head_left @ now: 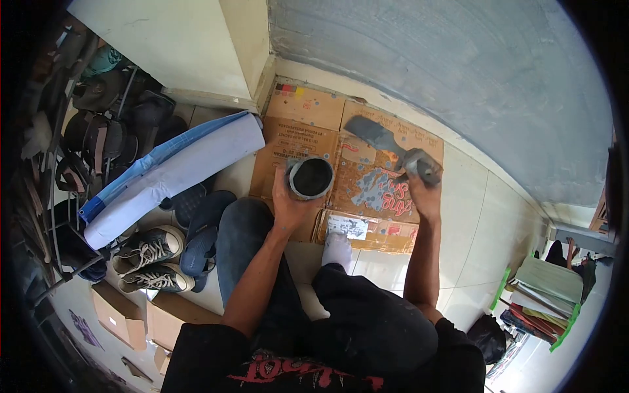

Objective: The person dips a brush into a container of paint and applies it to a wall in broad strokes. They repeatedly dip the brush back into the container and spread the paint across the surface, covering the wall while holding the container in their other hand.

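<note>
My left hand [285,200] is wrapped round the left side of a round container [310,178], whose rim is smeared grey and whose inside looks dark. In my right hand [424,187] is the handle end of a grey-coated trowel-like tool [373,133]; its broad blade points to the upper left, over the cardboard. Below both hands lies flattened cardboard [295,134], spotted with grey splashes. The container and the tool are apart. What the container holds is hard to make out.
A grey wall [445,59] rises beyond the cardboard. To the left are a rolled sheet [177,177], sneakers [154,252], sandals [200,245], a shoe rack [105,131] and open cardboard boxes [121,314]. Stacked folded items [544,288] stand at the right.
</note>
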Demonstrator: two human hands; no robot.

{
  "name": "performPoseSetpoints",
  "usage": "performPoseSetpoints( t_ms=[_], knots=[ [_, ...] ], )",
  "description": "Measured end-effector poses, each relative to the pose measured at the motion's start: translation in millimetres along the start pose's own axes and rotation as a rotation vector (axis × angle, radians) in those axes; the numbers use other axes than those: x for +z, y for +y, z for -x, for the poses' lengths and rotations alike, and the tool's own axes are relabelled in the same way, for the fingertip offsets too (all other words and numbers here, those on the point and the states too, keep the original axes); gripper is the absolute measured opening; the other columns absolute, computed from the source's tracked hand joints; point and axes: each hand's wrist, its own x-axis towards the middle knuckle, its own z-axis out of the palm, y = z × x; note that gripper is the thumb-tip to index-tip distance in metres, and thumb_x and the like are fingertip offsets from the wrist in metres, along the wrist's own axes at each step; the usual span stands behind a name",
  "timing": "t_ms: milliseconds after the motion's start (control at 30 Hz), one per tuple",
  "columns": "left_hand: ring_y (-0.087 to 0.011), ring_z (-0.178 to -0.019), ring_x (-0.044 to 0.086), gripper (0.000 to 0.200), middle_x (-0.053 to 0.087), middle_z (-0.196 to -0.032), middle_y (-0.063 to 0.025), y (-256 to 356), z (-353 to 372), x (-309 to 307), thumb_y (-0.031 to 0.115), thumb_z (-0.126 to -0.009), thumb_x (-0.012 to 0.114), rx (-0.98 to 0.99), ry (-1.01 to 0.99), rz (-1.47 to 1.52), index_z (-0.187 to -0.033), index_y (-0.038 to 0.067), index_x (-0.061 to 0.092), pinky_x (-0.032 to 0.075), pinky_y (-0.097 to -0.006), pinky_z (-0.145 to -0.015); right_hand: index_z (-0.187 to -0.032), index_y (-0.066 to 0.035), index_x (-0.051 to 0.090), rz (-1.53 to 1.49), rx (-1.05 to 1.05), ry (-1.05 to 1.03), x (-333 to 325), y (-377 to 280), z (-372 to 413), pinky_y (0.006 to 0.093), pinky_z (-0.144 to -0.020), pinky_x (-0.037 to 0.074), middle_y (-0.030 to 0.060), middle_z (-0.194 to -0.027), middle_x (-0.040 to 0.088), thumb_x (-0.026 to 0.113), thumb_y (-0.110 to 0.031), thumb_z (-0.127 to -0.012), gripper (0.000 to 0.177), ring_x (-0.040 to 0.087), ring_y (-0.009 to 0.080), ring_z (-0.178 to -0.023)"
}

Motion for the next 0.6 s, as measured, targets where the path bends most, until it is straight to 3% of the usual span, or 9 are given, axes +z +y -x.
performPoseSetpoints(
  t_ms=[33,133,200,267,333,600],
  knots=[
    [-0.0261,-0.110,0.063,0.074,0.062,-0.118,-0.0150,-2.0,-0.7,-0.1,0.007,-0.063,0.090,-0.005,0.000,0.032,-0.125,0.003,0.050,0.051,-0.0383,-0.094,-0.093,-0.003,0.062,-0.068,0.032,-0.016,6.1,2.1,2.4,0.0280,-0.063,0.058,0.0032,-0.092,0.062,0.066,-0.009,-0.096,0.008,0.062,0.0117,-0.082],
    [-0.0259,-0.110,0.062,0.074,0.062,-0.118,-0.0144,2.4,-3.4,-2.9,0.006,-0.063,0.090,0.026,0.005,-0.105,-0.125,0.003,0.050,0.051,-0.0377,-0.094,-0.094,-0.003,0.064,-0.058,-0.121,-0.142,44.4,0.7,-14.8,0.0291,-0.061,0.055,0.0063,-0.096,0.063,0.068,-0.003,-0.090,0.005,0.063,0.0141,-0.082],
    [-0.0255,-0.111,0.062,0.074,0.062,-0.118,-0.0143,-4.3,-2.2,-2.5,0.007,-0.063,0.090,0.034,0.017,-0.110,-0.125,0.003,0.050,0.051,-0.0373,-0.095,-0.095,-0.003,0.066,0.290,-0.555,-0.188,67.4,9.1,-43.3,0.0330,-0.060,0.053,0.0109,-0.099,0.064,0.070,0.002,-0.084,0.013,0.066,0.0204,-0.080],
    [-0.0251,-0.111,0.062,0.074,0.062,-0.118,-0.0141,-14.2,-2.8,-1.3,0.007,-0.063,0.090,0.040,0.027,-0.117,-0.124,0.003,0.050,0.051,-0.0370,-0.095,-0.098,-0.005,0.068,0.327,-0.637,-0.186,94.8,13.9,-68.2,0.0388,-0.061,0.053,0.0144,-0.102,0.064,0.072,0.001,-0.081,0.019,0.068,0.0292,-0.079],
    [-0.0300,-0.103,0.064,0.082,0.061,-0.110,-0.0151,-20.9,-3.6,-1.0,0.008,-0.057,0.093,0.065,0.029,-0.064,-0.124,0.001,0.047,0.054,-0.0388,-0.088,-0.098,-0.006,0.068,0.348,-0.684,-0.171,115.2,10.4,-92.8,0.0405,-0.062,0.053,0.0141,-0.103,0.065,0.073,-0.002,-0.081,0.019,0.068,0.0314,-0.079],
    [-0.0291,-0.103,0.065,0.079,0.062,-0.111,-0.0163,-17.4,-4.0,-3.6,0.004,-0.056,0.092,0.009,0.014,-0.096,-0.122,0.002,0.048,0.054,-0.0392,-0.088,-0.101,-0.011,0.070,0.480,-0.729,-0.064,148.1,4.2,-149.2,0.0416,-0.063,0.055,0.0130,-0.105,0.066,0.075,-0.013,-0.081,0.021,0.068,0.0330,-0.074]
  ],
)
